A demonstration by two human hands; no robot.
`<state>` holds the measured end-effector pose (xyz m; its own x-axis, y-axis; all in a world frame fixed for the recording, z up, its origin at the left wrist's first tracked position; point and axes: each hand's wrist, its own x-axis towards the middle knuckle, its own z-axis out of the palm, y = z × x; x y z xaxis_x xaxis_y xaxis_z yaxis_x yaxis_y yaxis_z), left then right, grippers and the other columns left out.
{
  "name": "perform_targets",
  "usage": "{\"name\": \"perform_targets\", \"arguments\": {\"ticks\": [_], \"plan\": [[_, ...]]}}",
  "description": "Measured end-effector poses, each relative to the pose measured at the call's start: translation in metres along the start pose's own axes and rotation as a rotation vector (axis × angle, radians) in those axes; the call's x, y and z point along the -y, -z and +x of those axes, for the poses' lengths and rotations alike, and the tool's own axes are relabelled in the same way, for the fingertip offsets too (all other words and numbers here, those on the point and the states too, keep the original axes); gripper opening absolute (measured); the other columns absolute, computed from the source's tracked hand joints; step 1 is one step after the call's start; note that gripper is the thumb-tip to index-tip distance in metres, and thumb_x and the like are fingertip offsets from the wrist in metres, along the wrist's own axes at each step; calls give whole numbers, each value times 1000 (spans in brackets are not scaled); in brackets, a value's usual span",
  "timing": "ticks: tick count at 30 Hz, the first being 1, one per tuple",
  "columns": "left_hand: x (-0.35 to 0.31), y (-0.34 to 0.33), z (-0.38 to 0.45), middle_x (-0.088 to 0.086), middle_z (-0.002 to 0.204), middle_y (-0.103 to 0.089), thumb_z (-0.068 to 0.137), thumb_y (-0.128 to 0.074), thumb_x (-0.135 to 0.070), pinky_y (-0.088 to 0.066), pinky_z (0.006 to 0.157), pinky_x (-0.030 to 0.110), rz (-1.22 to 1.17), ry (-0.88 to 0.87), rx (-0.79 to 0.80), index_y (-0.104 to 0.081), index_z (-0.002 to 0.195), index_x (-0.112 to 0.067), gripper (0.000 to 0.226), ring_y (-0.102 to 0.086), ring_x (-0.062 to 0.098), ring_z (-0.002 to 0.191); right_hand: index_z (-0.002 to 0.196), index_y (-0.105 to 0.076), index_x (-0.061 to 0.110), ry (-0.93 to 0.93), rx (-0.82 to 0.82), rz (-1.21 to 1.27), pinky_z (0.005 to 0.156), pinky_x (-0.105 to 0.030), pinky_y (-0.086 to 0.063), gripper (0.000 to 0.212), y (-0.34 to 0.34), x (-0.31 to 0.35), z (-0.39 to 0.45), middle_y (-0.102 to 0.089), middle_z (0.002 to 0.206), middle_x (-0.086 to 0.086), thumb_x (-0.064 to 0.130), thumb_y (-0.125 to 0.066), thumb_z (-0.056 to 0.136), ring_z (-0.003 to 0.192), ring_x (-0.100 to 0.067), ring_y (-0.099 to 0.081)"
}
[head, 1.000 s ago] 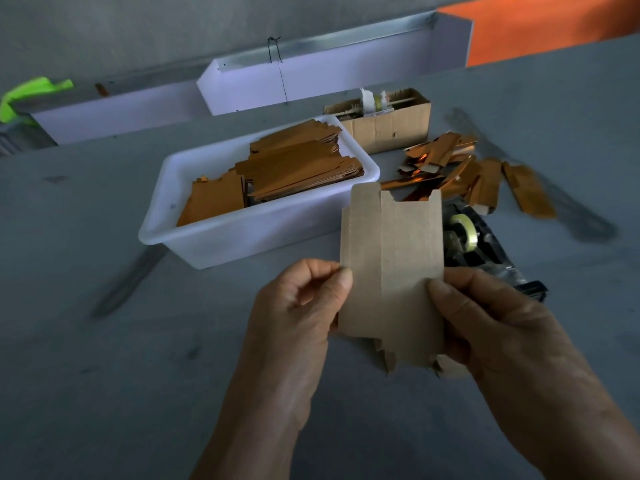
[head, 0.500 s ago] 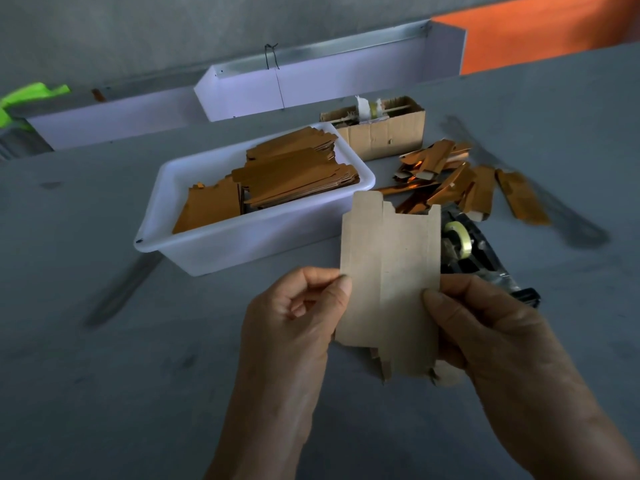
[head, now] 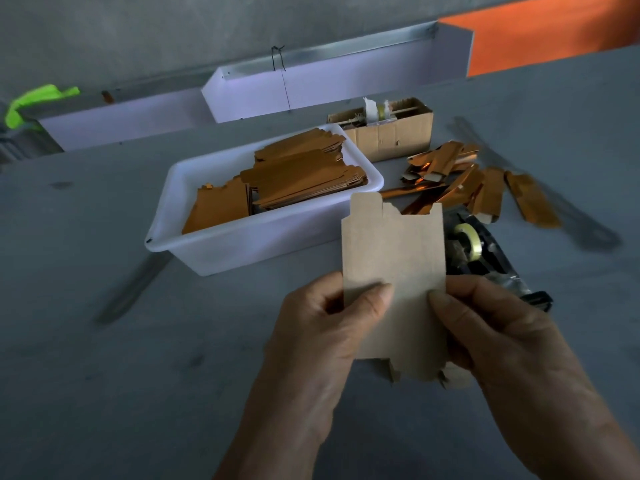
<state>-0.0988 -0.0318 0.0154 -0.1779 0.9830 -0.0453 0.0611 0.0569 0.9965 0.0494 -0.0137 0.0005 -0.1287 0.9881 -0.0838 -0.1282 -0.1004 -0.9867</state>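
Observation:
I hold a flat brown cardboard box blank (head: 398, 261) upright over the grey table, its plain side toward me, with tabs at its top and bottom. My left hand (head: 318, 341) pinches its lower left edge, thumb on the front. My right hand (head: 502, 344) pinches the lower right edge, its thumb also on the front. The fingers behind the blank are hidden.
A white plastic tub (head: 263, 237) with stacks of orange-brown blanks stands behind my left hand. A tape dispenser (head: 481, 251) sits just behind the held blank. Several folded shiny orange pieces (head: 460, 181) lie at the right, and a small cardboard box (head: 391, 133) stands behind them.
My left thumb has slid further onto the front of the blank. The blank stands a little more upright between both hands.

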Motion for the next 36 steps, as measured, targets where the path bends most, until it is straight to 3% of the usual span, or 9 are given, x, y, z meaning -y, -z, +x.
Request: {"name": "perform_targets", "arguments": {"ticks": [3, 8, 13, 16, 18, 22, 27, 32, 36], "plan": [[-1, -2, 2, -1, 84, -76, 67, -78, -34, -52, 67, 19, -44, 25, 17, -77, 89, -23, 25, -71, 11, 79, 83, -72, 17, 30, -23, -19, 68, -37, -52, 29, -2, 1, 0, -65, 82, -19, 36, -61, 64, 70, -18, -56], [1, -4, 6, 1, 97, -76, 59, -81, -32, -54, 88, 41, -110, 167, 94, -71, 103, -18, 48, -71, 20, 94, 80, -74, 20, 25, -20, -5, 72, -36, -50, 24, 3, -1, 1, -69, 74, -7, 32, -63, 62, 67, -12, -59], [0, -11, 6, 0, 88, -77, 55, -83, -34, -57, 85, 43, -93, 169, 15, -73, 96, -18, 45, -73, 20, 87, 76, -75, 27, 76, 74, -17, 52, -21, -51, 20, 1, 0, -2, -69, 67, -4, 39, -70, 60, 57, -11, -58], [1, -12, 6, 0, 84, -77, 54, -83, -34, -58, 81, 38, -83, 165, -27, -74, 93, -17, 43, -73, 18, 83, 75, -74, 31, 109, 38, -46, 53, -20, -52, 24, 4, -3, 0, -68, 63, -2, 44, -82, 56, 55, -8, -60], [1, -12, 5, -2, 84, -77, 59, -86, -29, -57, 75, 29, -62, 158, -24, -74, 93, -17, 38, -73, 14, 81, 72, -74, 32, 108, -15, -41, 54, -22, -52, 12, 6, -4, 1, -67, 60, -1, 31, -74, 61, 54, -8, -59], [1, -12, 6, -5, 79, -76, 70, -83, -21, -53, 63, 15, -50, 136, -56, -74, 88, -18, 20, -72, 8, 76, 77, -71, 34, 172, -35, -162, 48, -20, -50, 14, 3, -2, -4, -69, 64, 1, 31, -70, 64, 53, -10, -60], [3, -16, 4, -3, 77, -76, 71, -81, -21, -57, 67, 24, -74, 127, -99, -75, 88, -17, 18, -73, 13, 76, 72, -66, 36, 368, -158, -523, 51, 1, -38, 14, -2, -4, -10, -65, 68, 20, 23, -71, 70, 61, 7, -59], [5, -21, 2, 0, 74, -76, 75, -80, -20, -59, 69, 33, -71, 107, -146, -76, 83, -16, 10, -73, 18, 73, 75, -62, 36, 392, -226, -624, 64, -2, -40, 16, -5, -11, -12, -63, 66, 14, 27, -72, 66, 76, 1, -57], [7, -24, 0, 3, 69, -74, 69, -84, -23, -57, 65, 42, -82, 106, -198, -75, 80, -18, 15, -70, 20, 66, 87, -58, 32, 465, -256, -662, 59, 6, -34, 30, -7, -10, -14, -60, 62, 12, 21, -75, 64, 73, 6, -56]]}}
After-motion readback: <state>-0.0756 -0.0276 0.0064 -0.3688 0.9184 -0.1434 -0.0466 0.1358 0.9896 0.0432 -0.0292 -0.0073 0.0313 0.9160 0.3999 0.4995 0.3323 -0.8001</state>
